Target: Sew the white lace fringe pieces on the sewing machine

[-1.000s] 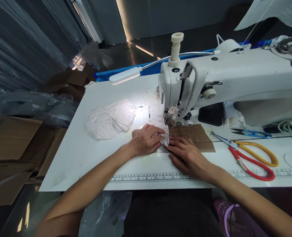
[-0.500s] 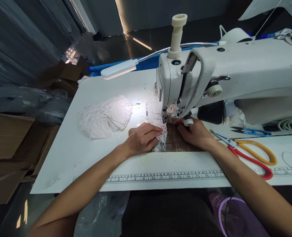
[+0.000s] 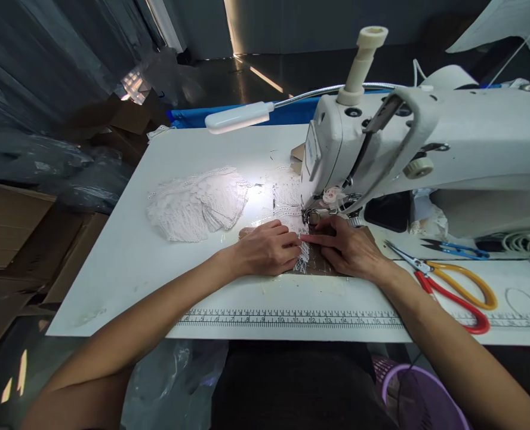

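My left hand [image 3: 271,248] lies on the sewing machine's bed with its fingers curled down over the left edge of a strip of white lace trim [image 3: 303,263]. The lace runs back under the needle area of the white sewing machine [image 3: 325,149]. My right hand [image 3: 348,245] is just right of the lace, its index finger stretched left to the lace edge by my left fingertips. That hand's fingers are apart, and its middle finger is bent near the presser foot [image 3: 312,217]. A brown plate [image 3: 319,266] shows beneath both hands. My left fingertips are partly hidden.
A pile of white lace [image 3: 197,206] lies left on the white table [image 3: 126,286]. Scissors with red and orange handles [image 3: 462,283] and blue thread snips [image 3: 457,249] lie right. A lamp [image 3: 240,117] hangs over the table. A purple basket [image 3: 421,394] stands below.
My right hand has drawn back from beside the presser foot, and its index finger now reaches left to the lace. My left fingers have curled in more. The view has shifted slightly.
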`<state>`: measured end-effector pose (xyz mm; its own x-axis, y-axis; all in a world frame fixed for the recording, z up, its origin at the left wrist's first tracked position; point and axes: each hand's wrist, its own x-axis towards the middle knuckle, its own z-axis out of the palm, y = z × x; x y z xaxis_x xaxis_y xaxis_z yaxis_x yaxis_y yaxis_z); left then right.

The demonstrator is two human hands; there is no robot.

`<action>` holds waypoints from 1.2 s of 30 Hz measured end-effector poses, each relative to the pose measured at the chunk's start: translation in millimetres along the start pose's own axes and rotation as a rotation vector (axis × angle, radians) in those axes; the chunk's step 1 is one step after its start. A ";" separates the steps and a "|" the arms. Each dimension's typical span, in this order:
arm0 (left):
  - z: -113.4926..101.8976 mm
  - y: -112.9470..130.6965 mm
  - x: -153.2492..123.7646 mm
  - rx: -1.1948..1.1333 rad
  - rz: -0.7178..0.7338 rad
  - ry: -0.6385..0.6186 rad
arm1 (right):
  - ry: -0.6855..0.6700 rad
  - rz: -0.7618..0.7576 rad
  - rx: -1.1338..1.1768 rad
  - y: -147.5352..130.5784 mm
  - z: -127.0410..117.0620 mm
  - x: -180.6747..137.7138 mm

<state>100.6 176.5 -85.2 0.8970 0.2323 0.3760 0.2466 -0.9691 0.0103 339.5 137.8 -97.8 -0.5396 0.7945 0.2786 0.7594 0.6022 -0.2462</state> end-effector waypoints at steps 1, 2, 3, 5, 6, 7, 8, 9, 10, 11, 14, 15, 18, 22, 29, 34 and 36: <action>0.1 -1.3 0.7 0.001 -0.005 -0.016 | 0.001 0.001 -0.006 -1.0 -0.4 0.2; 0.5 -2.5 1.0 -0.007 -0.017 -0.024 | 0.004 -0.003 -0.010 -2.0 -0.9 0.3; 0.9 -3.5 1.0 -0.022 -0.034 -0.024 | 0.007 -0.005 -0.014 -3.1 -1.2 0.4; 1.8 -5.1 0.1 -0.065 -0.060 -0.003 | 0.007 -0.002 -0.019 -5.0 -1.6 0.2; 2.2 -5.5 -0.7 -0.086 -0.067 0.014 | 0.004 0.002 -0.021 -5.7 -1.5 -0.1; 2.5 -5.7 -1.7 -0.103 -0.070 0.030 | -0.002 0.008 -0.023 -6.2 -1.3 -0.3; 2.7 -5.7 -2.7 -0.114 -0.071 0.041 | -0.005 0.014 -0.024 -6.6 -1.1 -0.6; 2.9 -5.5 -3.7 -0.117 -0.072 0.050 | -0.009 0.018 -0.026 -7.0 -0.8 -0.8; 3.1 -5.3 -4.5 -0.115 -0.072 0.058 | -0.012 0.021 -0.032 -7.4 -0.4 -0.8; 3.3 -5.0 -5.1 -0.109 -0.074 0.065 | -0.014 0.022 -0.041 -7.9 0.0 -0.5; 4.5 -4.1 -6.1 -0.089 -0.096 0.083 | -0.003 0.037 -0.090 -9.7 1.4 2.0; 5.1 -3.8 -6.1 -0.082 -0.108 0.086 | -0.001 0.050 -0.113 -10.4 2.0 3.3; 7.6 -2.1 -6.1 -0.062 -0.150 0.098 | -0.020 0.107 -0.180 -12.0 3.7 6.9; 11.3 1.3 -6.7 -0.048 -0.185 0.129 | -0.054 0.151 -0.169 -10.7 3.7 5.6; 13.6 1.6 -5.3 -0.085 -0.208 0.263 | 0.052 0.325 0.179 -2.3 -7.8 -3.8; 7.8 0.5 0.0 -0.141 -0.332 0.455 | 0.133 0.257 0.225 -4.3 -6.0 -3.6; 6.3 0.6 0.9 -0.131 -0.336 0.459 | 0.124 0.158 0.250 -8.1 -2.8 -3.3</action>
<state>103.9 176.7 -90.7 0.5194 0.4967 0.6954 0.4163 -0.8577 0.3017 336.1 130.1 -94.1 -0.3622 0.8734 0.3256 0.7094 0.4849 -0.5115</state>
